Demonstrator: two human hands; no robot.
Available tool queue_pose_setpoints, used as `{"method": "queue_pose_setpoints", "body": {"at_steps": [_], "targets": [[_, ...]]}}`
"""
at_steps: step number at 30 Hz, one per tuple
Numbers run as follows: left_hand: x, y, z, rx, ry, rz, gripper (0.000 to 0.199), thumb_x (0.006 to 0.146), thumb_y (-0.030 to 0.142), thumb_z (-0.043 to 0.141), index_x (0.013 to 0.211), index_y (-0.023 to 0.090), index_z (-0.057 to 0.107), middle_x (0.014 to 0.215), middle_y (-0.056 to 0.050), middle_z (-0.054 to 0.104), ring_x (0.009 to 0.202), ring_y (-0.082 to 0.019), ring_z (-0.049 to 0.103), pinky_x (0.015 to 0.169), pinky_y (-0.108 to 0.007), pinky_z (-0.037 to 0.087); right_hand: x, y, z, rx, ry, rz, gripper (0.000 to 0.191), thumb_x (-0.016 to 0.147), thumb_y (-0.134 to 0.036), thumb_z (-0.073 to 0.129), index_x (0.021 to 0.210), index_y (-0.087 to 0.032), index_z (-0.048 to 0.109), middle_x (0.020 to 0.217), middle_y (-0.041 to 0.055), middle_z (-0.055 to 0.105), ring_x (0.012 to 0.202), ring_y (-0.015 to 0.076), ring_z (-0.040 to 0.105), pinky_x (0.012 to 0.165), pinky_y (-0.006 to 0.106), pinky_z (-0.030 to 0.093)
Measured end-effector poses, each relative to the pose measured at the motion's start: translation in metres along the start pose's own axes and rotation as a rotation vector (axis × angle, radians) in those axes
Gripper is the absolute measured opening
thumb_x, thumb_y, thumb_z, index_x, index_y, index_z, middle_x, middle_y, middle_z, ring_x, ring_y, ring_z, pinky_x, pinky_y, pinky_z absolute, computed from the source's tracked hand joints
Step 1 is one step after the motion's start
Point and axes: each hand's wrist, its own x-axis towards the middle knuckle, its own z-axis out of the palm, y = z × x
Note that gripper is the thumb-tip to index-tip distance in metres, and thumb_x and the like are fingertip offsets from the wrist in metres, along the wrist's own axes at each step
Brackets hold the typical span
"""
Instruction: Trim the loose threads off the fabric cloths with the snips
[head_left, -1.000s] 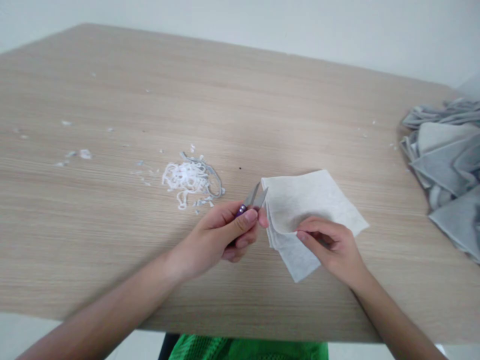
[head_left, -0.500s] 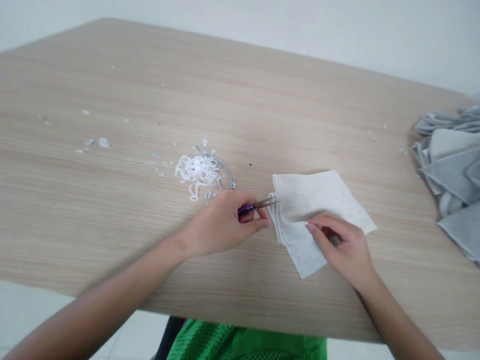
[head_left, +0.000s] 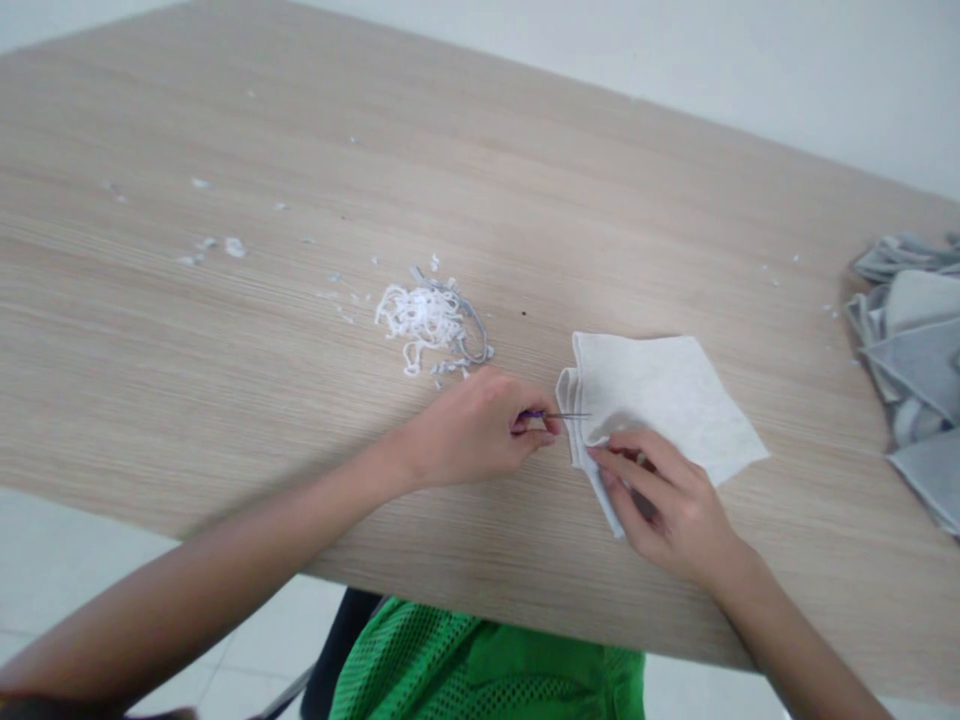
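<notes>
My left hand (head_left: 487, 425) is closed around small scissors (head_left: 566, 415) with a purple handle, mostly hidden in the fingers. Their thin blades point right and reach over the left edge of a pale grey-white cloth (head_left: 652, 380). That cloth lies on the table in folded or stacked layers, with several edges showing at its left side. My right hand (head_left: 667, 500) pinches a raised fold of the cloth near its lower left, close to the blade tips. Whether the blades are parted cannot be made out.
A tangle of white thread trimmings (head_left: 424, 315) with a grey strip (head_left: 472, 320) lies beyond my left hand. Small white scraps (head_left: 234, 247) are scattered farther left on the wooden table (head_left: 450, 190). A heap of grey cloths (head_left: 919, 350) sits at the right edge.
My right hand has shifted left along the cloth and gathered its near edge into a fold. The scissors have turned more edge-on over the cloth. The whole view has shifted slightly.
</notes>
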Motion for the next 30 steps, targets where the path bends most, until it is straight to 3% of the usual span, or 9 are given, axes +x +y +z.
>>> {"method": "queue_pose_setpoints", "body": {"at_steps": [5, 9, 14, 21, 25, 30], "targets": [[-0.004, 0.005, 0.001, 0.088, -0.069, 0.011, 0.035, 0.086, 0.022, 0.067, 0.12, 0.025, 0.071, 0.078, 0.0, 0.074, 0.064, -0.016, 0.064, 0.064, -0.027, 0.043, 0.01, 0.002, -0.006, 0.033, -0.117, 0.046, 0.027, 0.09, -0.019, 0.065, 0.117, -0.018, 0.067, 0.107, 0.0119, 0.065, 0.093, 0.0243, 0.067, 0.076, 0.04, 0.06], [-0.005, 0.008, -0.001, 0.09, -0.114, 0.044, 0.033, 0.095, 0.032, 0.06, 0.127, 0.024, 0.066, 0.096, -0.003, 0.077, 0.072, -0.018, 0.068, 0.07, -0.03, 0.047, 0.017, 0.011, -0.007, 0.122, -0.152, 0.046, 0.019, 0.093, -0.018, 0.062, 0.11, -0.018, 0.07, 0.102, 0.009, 0.067, 0.088, 0.0203, 0.068, 0.076, 0.036, 0.06], [-0.002, 0.005, -0.004, 0.068, -0.134, 0.047, 0.036, 0.104, 0.034, 0.044, 0.131, 0.019, 0.062, 0.12, -0.009, 0.073, 0.106, -0.025, 0.069, 0.088, -0.035, 0.048, 0.019, 0.019, -0.007, 0.133, -0.132, -0.037, 0.023, 0.094, -0.011, 0.057, 0.113, -0.016, 0.069, 0.102, 0.0099, 0.067, 0.091, 0.0196, 0.067, 0.076, 0.034, 0.059], [0.003, 0.001, 0.001, -0.022, -0.141, 0.04, 0.033, 0.105, 0.034, 0.043, 0.129, 0.021, 0.062, 0.117, -0.005, 0.073, 0.101, -0.021, 0.07, 0.083, -0.03, 0.049, 0.017, 0.02, -0.005, 0.235, -0.141, 0.052, 0.021, 0.095, -0.01, 0.055, 0.11, -0.017, 0.067, 0.103, 0.0094, 0.067, 0.093, 0.0193, 0.065, 0.079, 0.035, 0.058], [0.004, 0.001, 0.008, -0.013, -0.176, 0.115, 0.036, 0.105, 0.035, 0.041, 0.134, 0.02, 0.057, 0.118, -0.007, 0.071, 0.101, -0.021, 0.068, 0.083, -0.03, 0.049, 0.021, 0.019, -0.005, 0.308, -0.1, 0.119, 0.014, 0.096, -0.013, 0.056, 0.102, -0.019, 0.067, 0.097, 0.0069, 0.067, 0.088, 0.0172, 0.065, 0.076, 0.031, 0.057], [0.004, -0.001, 0.02, 0.188, -0.163, 0.209, 0.043, 0.104, 0.032, 0.036, 0.141, 0.017, 0.052, 0.098, -0.009, 0.068, 0.076, -0.02, 0.064, 0.062, -0.031, 0.046, 0.021, 0.02, -0.006, 0.334, -0.137, 0.161, 0.015, 0.098, -0.015, 0.052, 0.1, -0.018, 0.066, 0.099, 0.0072, 0.068, 0.089, 0.0174, 0.066, 0.077, 0.031, 0.057]]}}
